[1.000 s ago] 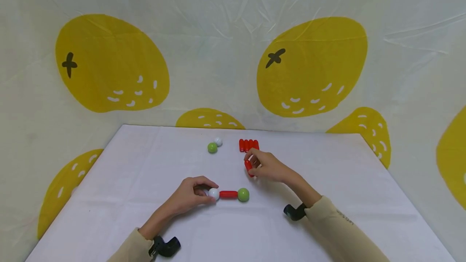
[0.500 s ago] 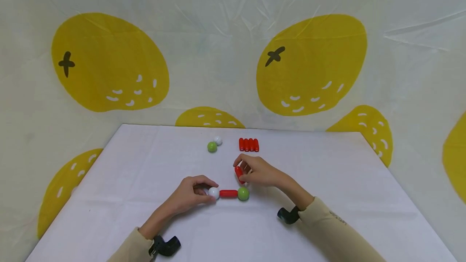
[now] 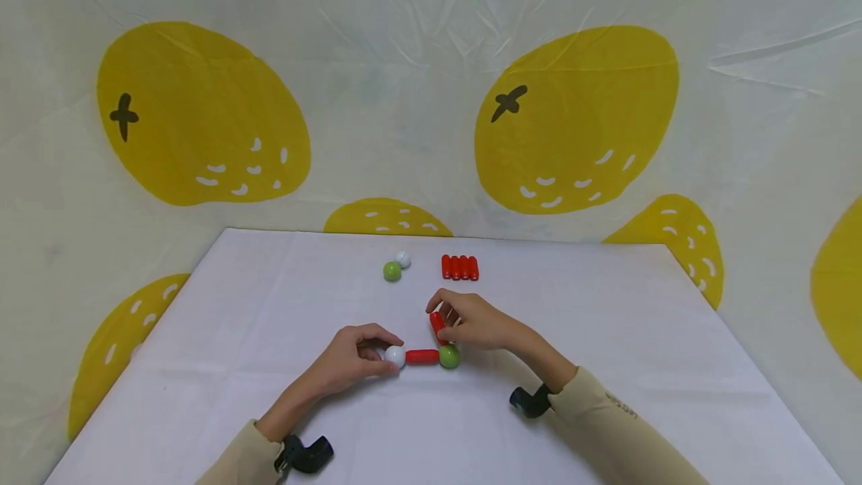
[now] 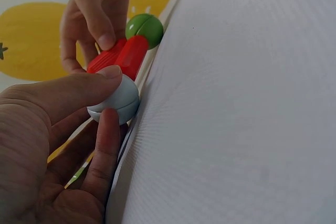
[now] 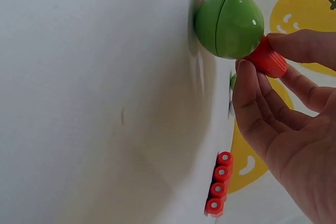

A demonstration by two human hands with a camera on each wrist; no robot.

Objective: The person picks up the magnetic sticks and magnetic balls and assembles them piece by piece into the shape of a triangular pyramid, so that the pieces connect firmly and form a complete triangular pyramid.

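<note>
A white ball (image 3: 395, 356), a red rod (image 3: 422, 356) and a green ball (image 3: 449, 356) lie joined in a line on the table. My left hand (image 3: 358, 354) pinches the white ball between thumb and fingers at the left end. In my right hand (image 3: 480, 322) is a second red rod (image 3: 438, 326), held between thumb and fingers and slanting toward the green ball. Its near end meets the green ball's far side in the right wrist view, where the green ball (image 5: 230, 25) covers part of it; I cannot tell whether it is attached.
Several red rods (image 3: 460, 268) lie side by side at the back of the white table (image 3: 572, 298). Left of them, a loose green ball (image 3: 392, 271) and a loose white ball (image 3: 403, 260) sit close together. A lemon-patterned cloth (image 3: 397, 96) hangs behind the table.
My right hand has carried its red rod left and nearer, away from the row of rods, to the green ball. My left hand has kept its hold on the white ball.
</note>
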